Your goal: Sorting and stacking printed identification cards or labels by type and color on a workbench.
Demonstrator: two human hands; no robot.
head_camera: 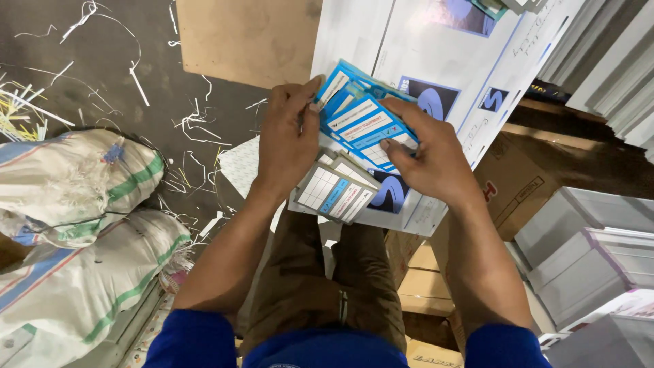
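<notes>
Centrally, the left hand and right hand are both gripping one fanned stack of blue-and-white printed cards, the left thumb and fingers pinching its upper left edge, the right fingers pressing together across its face. Just below, a second small bundle of grey-bordered cards is lying on a large white printed sheet between the wrists. Woven sacks are sitting at the left, stacked white cartons at the right, and paper shreds are littering the dark floor.
</notes>
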